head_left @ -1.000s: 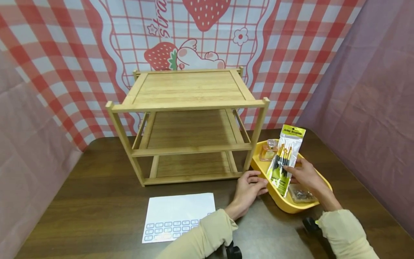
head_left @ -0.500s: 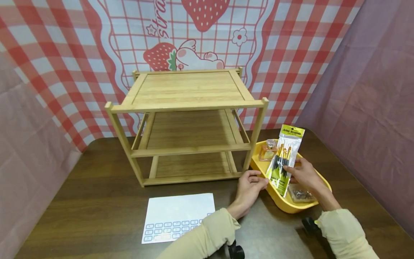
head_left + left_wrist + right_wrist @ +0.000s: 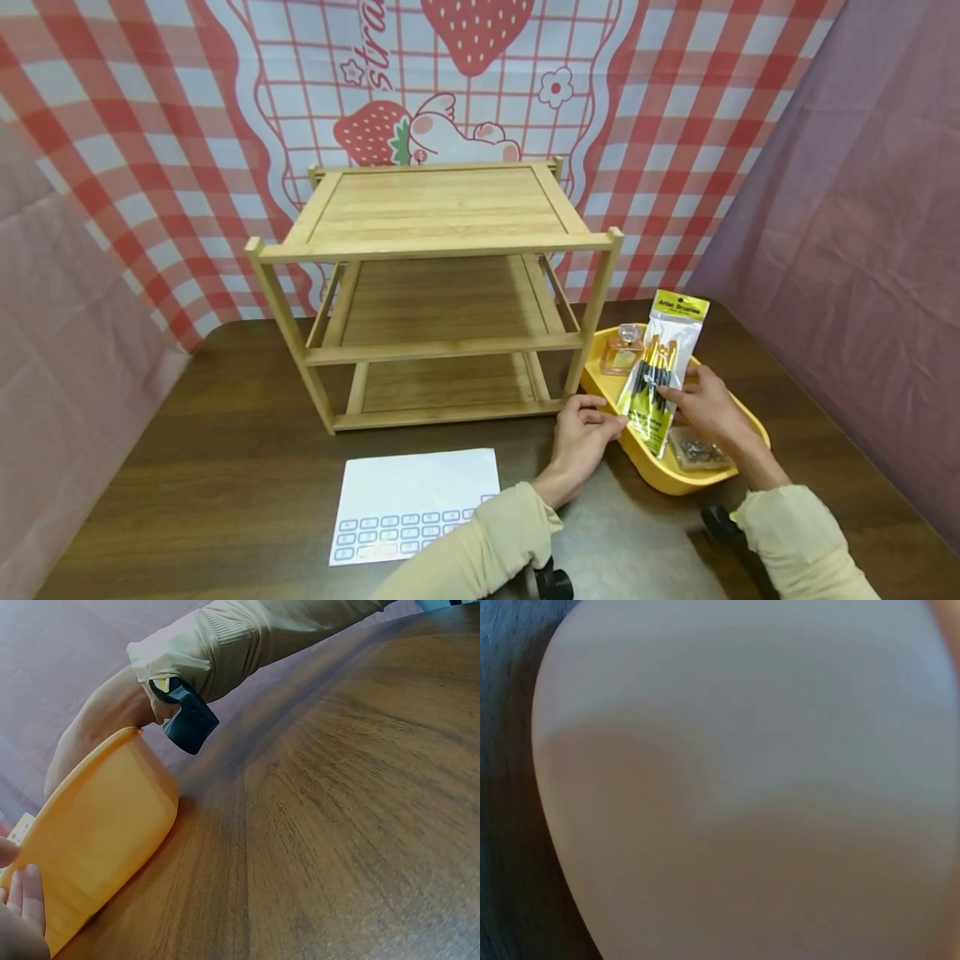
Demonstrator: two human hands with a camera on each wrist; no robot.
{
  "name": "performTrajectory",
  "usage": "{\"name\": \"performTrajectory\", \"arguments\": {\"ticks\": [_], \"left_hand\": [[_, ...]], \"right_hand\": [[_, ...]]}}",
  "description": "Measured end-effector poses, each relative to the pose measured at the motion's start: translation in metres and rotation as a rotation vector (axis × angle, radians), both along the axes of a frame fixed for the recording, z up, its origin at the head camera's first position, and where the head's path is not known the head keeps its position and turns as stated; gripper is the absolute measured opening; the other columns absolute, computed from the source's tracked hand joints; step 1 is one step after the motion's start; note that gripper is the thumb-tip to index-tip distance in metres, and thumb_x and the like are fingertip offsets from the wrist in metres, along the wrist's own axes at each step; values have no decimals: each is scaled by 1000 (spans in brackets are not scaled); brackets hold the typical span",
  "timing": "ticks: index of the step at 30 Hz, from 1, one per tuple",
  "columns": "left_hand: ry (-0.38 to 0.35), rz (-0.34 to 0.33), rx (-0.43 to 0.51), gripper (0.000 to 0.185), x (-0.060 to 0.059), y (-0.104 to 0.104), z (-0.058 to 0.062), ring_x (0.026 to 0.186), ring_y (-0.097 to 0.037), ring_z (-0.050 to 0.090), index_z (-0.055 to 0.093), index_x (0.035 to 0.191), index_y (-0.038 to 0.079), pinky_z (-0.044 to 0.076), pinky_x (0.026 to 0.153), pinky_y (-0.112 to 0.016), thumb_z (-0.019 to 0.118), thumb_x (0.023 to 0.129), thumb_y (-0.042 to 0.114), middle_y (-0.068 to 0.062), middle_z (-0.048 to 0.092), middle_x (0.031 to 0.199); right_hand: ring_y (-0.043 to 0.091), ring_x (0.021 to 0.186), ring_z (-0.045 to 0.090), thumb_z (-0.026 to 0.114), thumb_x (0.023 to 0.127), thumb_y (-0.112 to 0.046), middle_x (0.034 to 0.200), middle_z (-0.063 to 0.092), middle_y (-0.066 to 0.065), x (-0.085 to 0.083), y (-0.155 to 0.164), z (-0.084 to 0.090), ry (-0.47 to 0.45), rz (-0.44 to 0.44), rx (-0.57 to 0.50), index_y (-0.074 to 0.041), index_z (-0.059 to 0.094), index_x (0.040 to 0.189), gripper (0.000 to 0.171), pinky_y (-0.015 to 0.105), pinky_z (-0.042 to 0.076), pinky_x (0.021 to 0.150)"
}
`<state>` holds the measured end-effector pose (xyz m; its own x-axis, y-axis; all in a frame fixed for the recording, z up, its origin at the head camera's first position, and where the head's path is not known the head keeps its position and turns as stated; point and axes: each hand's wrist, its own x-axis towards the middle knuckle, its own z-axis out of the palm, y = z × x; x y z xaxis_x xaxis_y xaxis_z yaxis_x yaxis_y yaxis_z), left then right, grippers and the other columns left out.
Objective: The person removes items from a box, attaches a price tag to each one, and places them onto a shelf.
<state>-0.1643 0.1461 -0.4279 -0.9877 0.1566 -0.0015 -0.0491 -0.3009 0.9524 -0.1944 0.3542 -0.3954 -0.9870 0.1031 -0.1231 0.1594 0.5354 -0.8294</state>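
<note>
Tilting toward the upper right of the frame, a slim clear-and-silver packet of dark-handled artist brushes with lime-yellow ends (image 3: 678, 327) is held within a yellow, oblong plastic tray (image 3: 663, 480) at right. It is pinched by the right hand (image 3: 711, 410) — the thumb is laid across its front, while the other fingers are partly hidden.

The tray's lower-left side is touched by the left hand (image 3: 583, 437). In the left wrist view its fingers are seen resting against the outer wall and at the rim; whether the rim is gripped cannot be told. The right wrist view is filled mostly by a blurred pale surface (image 3: 742, 712) that cannot be identified.

Above and left of the packet, a squarish pink-tinted glass bottle with a clear stopper (image 3: 621, 354) is held in the tray; below it, a small clear box of dark bits (image 3: 699, 452) is partly covered by the right arm.

At centre, a three-tiered pale wooden rack (image 3: 450, 245) is stood on the dark wood-grained counter (image 3: 195, 500) — a white sheet printed with blue boxes (image 3: 420, 479) is laid at lower centre, overlapped by a cream sleeve (image 3: 480, 550).
</note>
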Motion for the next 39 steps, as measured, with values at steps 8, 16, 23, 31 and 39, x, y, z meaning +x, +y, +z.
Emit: {"name": "performTrajectory", "arguments": {"ticks": [8, 16, 23, 31, 39], "left_hand": [[4, -10, -19, 28, 0, 0, 1, 68, -9, 64, 61, 111, 0, 60, 77, -44, 75, 88, -4, -4, 68, 80], [6, -7, -25, 28, 2, -1, 0, 68, -9, 65, 60, 112, 1, 60, 77, -45, 75, 89, -4, -4, 69, 80], [13, -7, -28, 28, 1, -1, -1, 67, -8, 63, 60, 112, 1, 59, 74, -40, 75, 89, -4, -2, 68, 80], [18, -3, -37, 28, 2, -1, 0, 68, -9, 65, 60, 113, 0, 59, 74, -39, 75, 89, -3, -2, 68, 80], [6, -8, -12, 28, 2, -1, 1, 68, -11, 66, 60, 112, 0, 60, 77, -44, 74, 89, -5, -4, 67, 80]], "right_hand": [[21, 88, 67, 54, 104, -3, 123, 51, 50, 1, -1, -2, 46, -3, 11, 25, 23, 134, 51, 29, 59, 66], [27, 93, 67, 55, 104, -2, 127, 48, 51, 2, -2, -1, 51, -23, 11, 24, 24, 134, 50, 29, 59, 67], [52, 116, 58, 55, 104, -4, 132, 45, 53, 4, -2, -1, 75, -33, 35, 25, 25, 137, 53, 27, 57, 70], [39, 107, 64, 56, 103, -2, 130, 47, 52, 5, -2, -1, 121, -48, 10, 25, 25, 138, 54, 25, 58, 70], [26, 98, 66, 56, 104, -3, 129, 49, 51, 6, -1, 2, 143, -63, 7, 23, 27, 137, 51, 23, 58, 70]]}}
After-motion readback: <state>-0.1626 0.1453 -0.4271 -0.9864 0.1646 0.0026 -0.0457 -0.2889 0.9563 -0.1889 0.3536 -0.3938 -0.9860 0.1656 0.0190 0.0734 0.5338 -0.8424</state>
